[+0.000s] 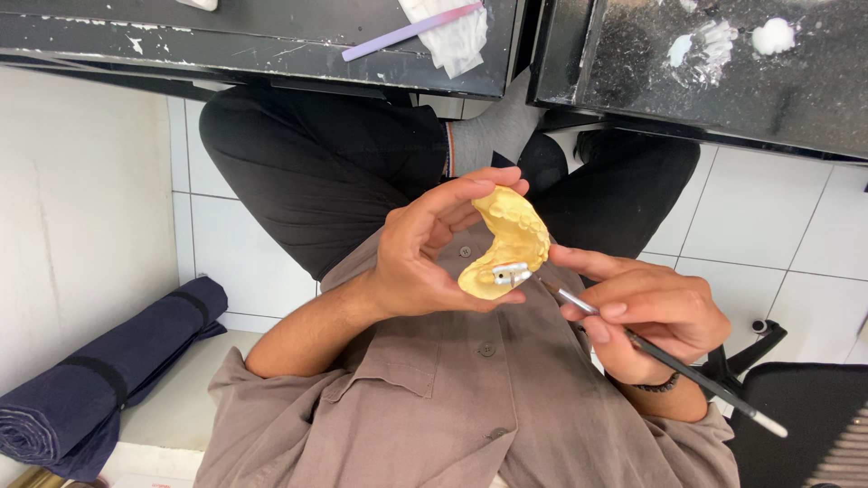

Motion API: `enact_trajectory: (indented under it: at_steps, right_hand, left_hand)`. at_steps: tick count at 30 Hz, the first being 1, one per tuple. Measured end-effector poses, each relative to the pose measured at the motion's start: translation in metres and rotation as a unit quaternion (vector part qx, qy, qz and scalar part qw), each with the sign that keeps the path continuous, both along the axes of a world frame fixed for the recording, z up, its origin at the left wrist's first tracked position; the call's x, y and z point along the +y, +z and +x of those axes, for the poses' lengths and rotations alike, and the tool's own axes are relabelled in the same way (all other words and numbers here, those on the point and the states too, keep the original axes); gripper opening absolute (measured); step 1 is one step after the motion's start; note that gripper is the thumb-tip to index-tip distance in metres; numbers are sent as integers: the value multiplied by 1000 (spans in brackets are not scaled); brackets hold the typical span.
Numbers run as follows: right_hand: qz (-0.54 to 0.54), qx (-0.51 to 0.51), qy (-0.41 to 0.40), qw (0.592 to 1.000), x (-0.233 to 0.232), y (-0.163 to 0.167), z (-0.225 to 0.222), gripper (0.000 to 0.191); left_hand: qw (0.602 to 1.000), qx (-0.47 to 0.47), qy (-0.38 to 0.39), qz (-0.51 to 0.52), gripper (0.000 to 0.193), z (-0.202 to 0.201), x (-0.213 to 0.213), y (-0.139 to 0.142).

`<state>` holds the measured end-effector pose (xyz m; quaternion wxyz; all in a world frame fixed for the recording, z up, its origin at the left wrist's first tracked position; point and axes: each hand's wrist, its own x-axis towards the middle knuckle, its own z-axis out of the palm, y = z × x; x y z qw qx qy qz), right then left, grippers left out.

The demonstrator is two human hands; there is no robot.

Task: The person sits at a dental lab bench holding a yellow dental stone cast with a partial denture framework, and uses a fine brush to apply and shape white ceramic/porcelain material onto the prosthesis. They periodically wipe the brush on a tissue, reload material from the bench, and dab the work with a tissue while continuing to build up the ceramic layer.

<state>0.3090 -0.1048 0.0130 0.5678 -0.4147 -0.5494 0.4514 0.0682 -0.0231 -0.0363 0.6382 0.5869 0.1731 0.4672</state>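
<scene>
- Head view is looking down at a seated person's lap; dark workbench (271, 45) is running along the top of the frame, a rolled navy mat (99, 380) is lying at lower left, white floor tiles are showing at right.
- Bench clutter is sitting well apart from the work: a lilac-handled stick on a white cloth (457, 36) at top centre, white plaster bits (723, 41) at upper right.
- Left hand (425, 258) is cradling a yellow dental cast (511, 244) at frame centre, thumb reaching over the top of the arch, fingers curling under and behind it, a firm grasp.
- Right hand (655, 321) is pinching a thin dark brush (669, 361) pen-style just right of centre, fingers closed on the shaft, white butt end pointing to lower right.
- Small metal part (511, 271) is sitting at the lower end of the cast; brush tip is nearly touching it, contact hard to tell.
- Doing it well, as a judgement: keeping the cast braced and tilted so the metal part is facing the eyes, resting the right fingers near the left hand for steadiness, working with light short strokes, only the tip touching.
- Risk: squeezing the cast too hard, or the brush straying onto the tooth surfaces.
</scene>
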Motion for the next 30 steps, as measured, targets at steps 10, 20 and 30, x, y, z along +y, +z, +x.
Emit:
enact_trajectory:
  at_steps: [10,20,30]
  right_hand:
    - [-1,47,-63,997,2,-12,5,11]
    - [6,64,-105,992,2,-34,27,10]
    - [3,84,-128,988,1,-43,34,8]
  left_hand:
    - [983,63,117,130,87,2,6,-1]
    - [950,125,169,231,82,-4,11,-3]
    - [978,114,115,135,89,-3,10,9]
